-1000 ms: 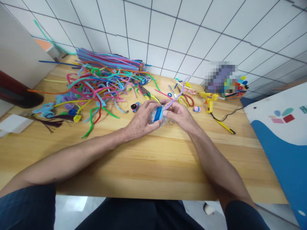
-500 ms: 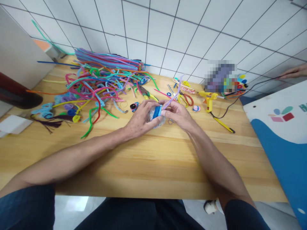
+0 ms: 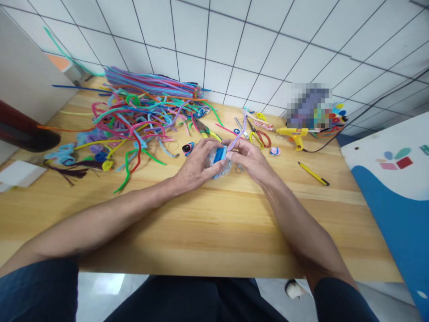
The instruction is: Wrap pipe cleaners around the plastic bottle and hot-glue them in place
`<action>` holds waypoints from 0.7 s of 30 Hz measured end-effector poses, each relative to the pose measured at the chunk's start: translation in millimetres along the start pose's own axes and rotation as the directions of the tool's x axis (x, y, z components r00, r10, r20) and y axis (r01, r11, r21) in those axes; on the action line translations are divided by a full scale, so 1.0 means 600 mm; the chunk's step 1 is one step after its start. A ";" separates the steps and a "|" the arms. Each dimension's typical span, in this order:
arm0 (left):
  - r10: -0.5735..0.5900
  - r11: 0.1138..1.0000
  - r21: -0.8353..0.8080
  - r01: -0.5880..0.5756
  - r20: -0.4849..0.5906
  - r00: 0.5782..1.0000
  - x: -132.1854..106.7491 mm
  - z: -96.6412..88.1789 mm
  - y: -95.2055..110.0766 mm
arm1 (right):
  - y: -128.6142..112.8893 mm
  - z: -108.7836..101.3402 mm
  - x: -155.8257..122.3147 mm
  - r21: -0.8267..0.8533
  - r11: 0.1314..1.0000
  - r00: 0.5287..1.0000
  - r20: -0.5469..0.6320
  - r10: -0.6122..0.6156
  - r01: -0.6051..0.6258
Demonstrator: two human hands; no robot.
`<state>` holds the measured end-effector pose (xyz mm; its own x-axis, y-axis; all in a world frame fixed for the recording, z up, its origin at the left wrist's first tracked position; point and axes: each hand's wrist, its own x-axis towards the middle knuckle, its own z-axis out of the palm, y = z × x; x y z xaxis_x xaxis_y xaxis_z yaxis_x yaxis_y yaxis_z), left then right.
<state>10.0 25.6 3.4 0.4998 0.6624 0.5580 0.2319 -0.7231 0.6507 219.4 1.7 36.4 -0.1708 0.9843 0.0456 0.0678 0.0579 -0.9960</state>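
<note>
My left hand [image 3: 203, 166] is closed round a clear plastic piece [image 3: 228, 170] with bands of blue pipe cleaner [image 3: 219, 155] across it. My right hand [image 3: 247, 156] pinches a purple pipe cleaner [image 3: 240, 136] against the right side of that piece, and its free end sticks up past the fingers. Both hands are just above the table, and the fingers partly hide the piece. Behind them lie pliers [image 3: 205, 129] with yellow-green handles and red-and-yellow scissors [image 3: 261, 137]. Small metal scissors [image 3: 240, 169] are partly covered below my right hand.
Loose pipe cleaners [image 3: 134, 120] are heaped at the left, with a bundle [image 3: 150, 82] along the tiled wall. To the right are a yellow glue gun [image 3: 295, 134] with its cord [image 3: 368, 107] raised, and a yellow utility knife [image 3: 313, 173]. A white-and-blue panel [image 3: 385, 197] borders the table.
The glue gun has turned a little and its cord has lifted off the table. Another person's hand at the right edge has gone from view. The purple pipe cleaner's free end has shifted left.
</note>
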 end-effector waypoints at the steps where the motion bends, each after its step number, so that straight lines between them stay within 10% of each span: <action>1: 0.006 1.000 -0.004 -0.006 -0.008 1.000 0.000 0.001 0.000 | 0.001 0.001 0.000 -0.001 1.000 1.000 -0.007 0.001 -0.001; 21: 0.008 1.000 -0.015 -0.010 -0.105 0.994 -0.014 0.013 0.010 | 0.005 0.014 -0.004 0.141 0.987 0.996 -0.028 0.082 -0.077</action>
<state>13.9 14.2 -1.5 0.4111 0.6737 0.6142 0.2143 -0.7263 0.6532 211.8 -2.1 32.5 -0.1366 0.9901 -0.0336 -0.0589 -0.0420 -0.9974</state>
